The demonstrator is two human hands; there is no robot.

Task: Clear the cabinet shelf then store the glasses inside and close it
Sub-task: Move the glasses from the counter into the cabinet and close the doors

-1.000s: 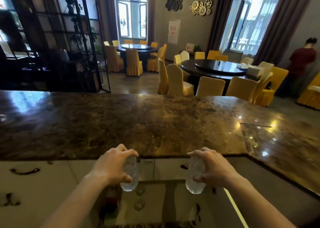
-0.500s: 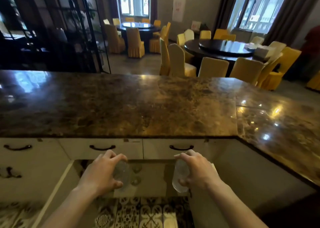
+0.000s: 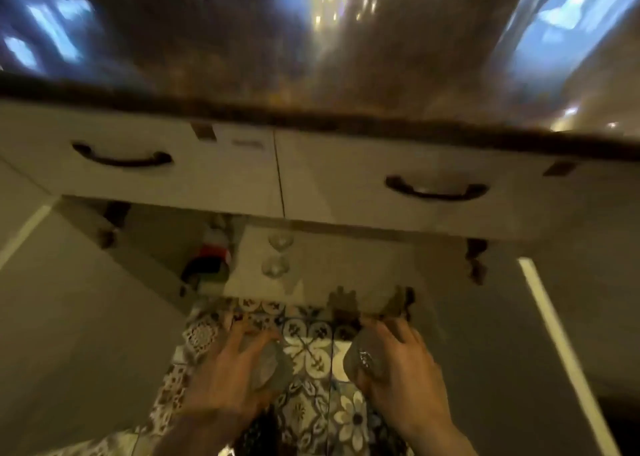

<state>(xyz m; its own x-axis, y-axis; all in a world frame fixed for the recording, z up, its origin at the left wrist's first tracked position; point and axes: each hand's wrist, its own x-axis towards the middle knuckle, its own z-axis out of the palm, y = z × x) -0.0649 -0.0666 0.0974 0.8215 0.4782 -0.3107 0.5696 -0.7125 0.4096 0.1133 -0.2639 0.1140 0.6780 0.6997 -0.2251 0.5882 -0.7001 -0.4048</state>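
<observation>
Low down, each hand, left hand (image 3: pixel 228 369) and right hand (image 3: pixel 398 369), grips seemingly one glass before the open cabinet (image 3: pixel 346 268).

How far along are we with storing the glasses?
Partly done: two glasses already sit on the shelf of the open cabinet. In hand: the left hand and right hand each carry a glass, low over the tiled floor. Left: set both inside and close the doors.

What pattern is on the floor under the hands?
Ornate floral patterned floor tiles in white, blue and brown; head view.
</observation>
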